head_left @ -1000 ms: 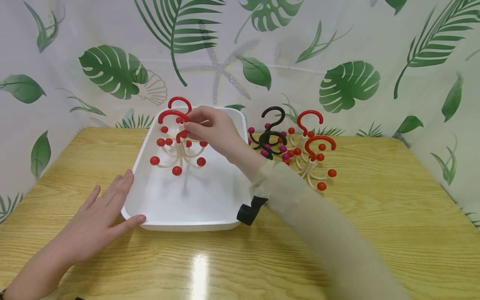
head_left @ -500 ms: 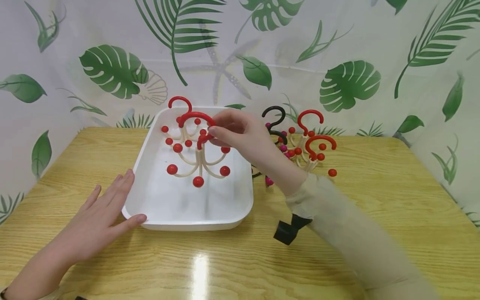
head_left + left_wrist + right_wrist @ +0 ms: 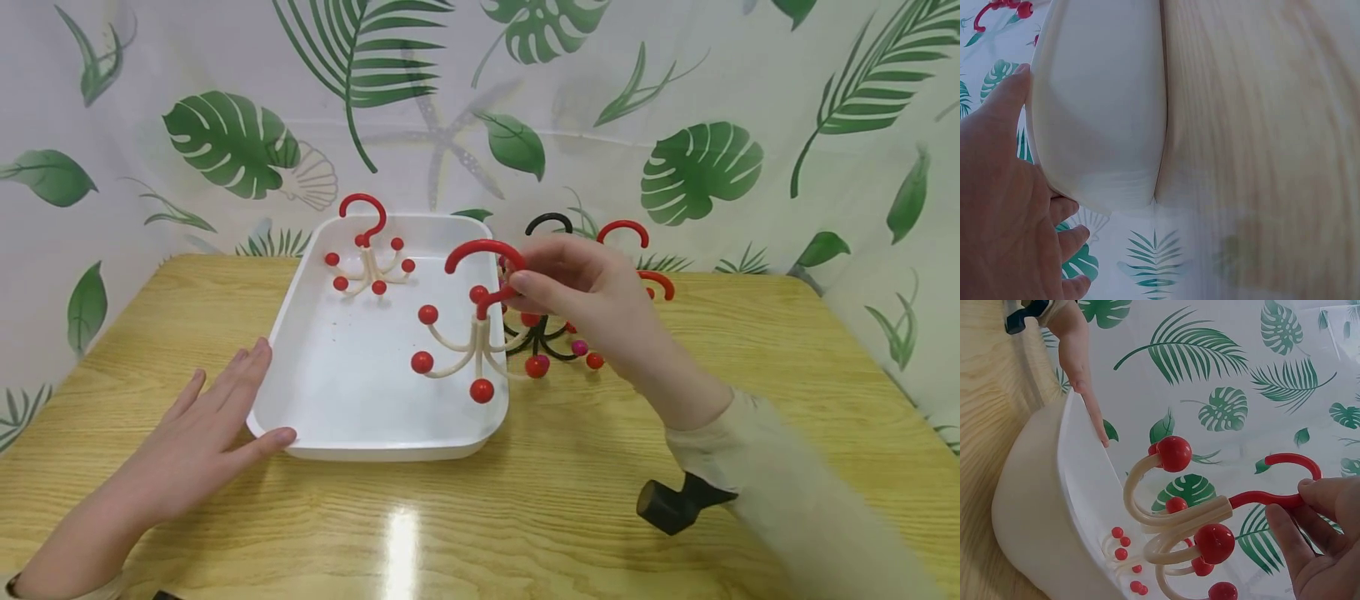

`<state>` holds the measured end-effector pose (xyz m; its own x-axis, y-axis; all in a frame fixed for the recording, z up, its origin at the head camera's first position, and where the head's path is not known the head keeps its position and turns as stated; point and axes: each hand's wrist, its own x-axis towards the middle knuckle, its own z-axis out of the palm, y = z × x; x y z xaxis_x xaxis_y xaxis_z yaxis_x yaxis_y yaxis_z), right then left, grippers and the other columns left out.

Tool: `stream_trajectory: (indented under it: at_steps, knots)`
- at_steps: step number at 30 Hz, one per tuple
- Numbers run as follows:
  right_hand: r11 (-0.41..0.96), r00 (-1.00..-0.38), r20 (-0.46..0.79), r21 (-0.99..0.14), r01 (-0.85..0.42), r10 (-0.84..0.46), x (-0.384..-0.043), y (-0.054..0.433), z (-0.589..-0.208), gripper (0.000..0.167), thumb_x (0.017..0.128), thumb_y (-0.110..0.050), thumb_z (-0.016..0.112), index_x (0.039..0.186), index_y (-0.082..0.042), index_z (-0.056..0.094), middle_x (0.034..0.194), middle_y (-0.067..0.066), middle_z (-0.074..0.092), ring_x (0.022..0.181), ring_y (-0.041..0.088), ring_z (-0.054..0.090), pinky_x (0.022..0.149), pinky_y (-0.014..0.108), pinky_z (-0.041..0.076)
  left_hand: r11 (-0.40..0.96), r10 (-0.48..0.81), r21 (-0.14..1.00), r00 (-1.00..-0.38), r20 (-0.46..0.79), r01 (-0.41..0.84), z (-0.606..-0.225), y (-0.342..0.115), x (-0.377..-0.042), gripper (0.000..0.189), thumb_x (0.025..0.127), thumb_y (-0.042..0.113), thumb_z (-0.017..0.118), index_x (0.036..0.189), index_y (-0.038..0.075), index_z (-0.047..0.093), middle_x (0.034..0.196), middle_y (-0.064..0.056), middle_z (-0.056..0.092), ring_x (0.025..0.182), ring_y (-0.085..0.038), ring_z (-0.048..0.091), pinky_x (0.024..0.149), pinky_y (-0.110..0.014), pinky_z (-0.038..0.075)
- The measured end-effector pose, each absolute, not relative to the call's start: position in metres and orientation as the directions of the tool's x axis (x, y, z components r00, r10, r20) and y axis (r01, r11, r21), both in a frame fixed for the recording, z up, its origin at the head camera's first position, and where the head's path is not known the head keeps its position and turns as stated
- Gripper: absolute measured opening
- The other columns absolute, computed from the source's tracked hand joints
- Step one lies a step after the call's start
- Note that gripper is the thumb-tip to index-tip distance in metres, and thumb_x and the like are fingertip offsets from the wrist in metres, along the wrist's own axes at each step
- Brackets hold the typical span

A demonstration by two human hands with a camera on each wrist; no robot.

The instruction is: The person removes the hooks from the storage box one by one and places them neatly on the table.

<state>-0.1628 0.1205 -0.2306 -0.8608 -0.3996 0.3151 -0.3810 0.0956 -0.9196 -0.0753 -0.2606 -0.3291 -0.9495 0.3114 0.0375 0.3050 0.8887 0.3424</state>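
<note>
My right hand pinches the red hook of a multi-arm hanger between thumb and fingers. Cream arms curve out from its stem, each tipped with a red ball. In the head view it hangs upright, overlapping the right rim of a white tray. A similar red-hooked hanger stands at the tray's far left. My left hand lies at the tray's near left corner, fingers straight. The left wrist view shows this left hand against the tray's side, its thumb at the rim.
Right of the tray, partly hidden behind my right hand, are more hangers: black ones with magenta balls and others with red hooks. The wooden table reaches a leaf-printed cloth behind.
My right hand has carried the red-hooked hanger from the tray's far left, rightward and toward me, to its right rim. The left hand and tray stay put.
</note>
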Motion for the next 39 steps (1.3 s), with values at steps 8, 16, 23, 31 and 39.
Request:
stream_trajectory:
  at_steps: [8,16,23,31,39]
  knots:
    - [0.162,-0.875,0.334,-0.898,-0.408,-0.351,-0.156,0.146,-0.234,0.022,0.091,-0.007,0.065,0.109,0.005,0.063,0.097,0.013,0.066,0.085,0.024,0.07,0.076,0.033,0.056,0.886,0.313,0.348,-0.949,0.037,0.306,-0.33,-0.261,-0.075,0.09,0.095,0.052,0.051,0.153,0.015,-0.008,0.16,-0.003,-0.003,0.145,-0.029,0.0,0.112,-0.051,-0.011]
    - [0.2,-0.905,0.309,-0.906,-0.374,-0.291,-0.154,0.162,-0.24,0.018,0.092,-0.009,0.065,0.107,0.0,0.064,0.095,0.009,0.066,0.085,0.02,0.069,0.077,0.03,0.055,0.881,0.312,0.364,-0.95,0.033,0.302,-0.33,-0.261,-0.073,0.089,0.095,0.052,0.049,0.153,0.017,-0.01,0.16,-0.002,-0.004,0.145,-0.027,-0.002,0.112,-0.05,-0.012]
    - [0.11,-0.907,0.317,-0.927,-0.357,-0.278,-0.154,0.178,-0.243,0.013,0.091,-0.005,0.064,0.104,-0.003,0.065,0.093,0.008,0.066,0.084,0.019,0.07,0.077,0.028,0.055,0.879,0.314,0.366,-0.948,0.041,0.307,-0.33,-0.261,-0.073,0.089,0.096,0.051,0.049,0.153,0.017,-0.009,0.16,-0.001,-0.004,0.145,-0.029,0.0,0.112,-0.051,-0.011]
    - [0.18,-0.921,0.28,-0.926,-0.333,-0.27,-0.156,0.191,-0.25,0.015,0.09,-0.005,0.065,0.104,0.001,0.064,0.09,0.007,0.068,0.081,0.019,0.07,0.073,0.027,0.056,0.884,0.311,0.358,-0.95,0.035,0.302,-0.329,-0.26,-0.073,0.089,0.096,0.052,0.049,0.153,0.016,-0.009,0.16,-0.003,-0.004,0.145,-0.029,0.0,0.112,-0.051,-0.011]
    - [0.249,-0.934,0.223,-0.922,-0.295,-0.28,-0.158,0.195,-0.26,0.012,0.092,-0.008,0.064,0.103,-0.006,0.065,0.091,0.005,0.069,0.082,0.021,0.07,0.073,0.028,0.056,0.889,0.295,0.359,-0.955,0.028,0.285,-0.329,-0.26,-0.073,0.09,0.095,0.052,0.051,0.153,0.017,-0.008,0.16,-0.002,-0.002,0.145,-0.029,0.002,0.113,-0.05,-0.01]
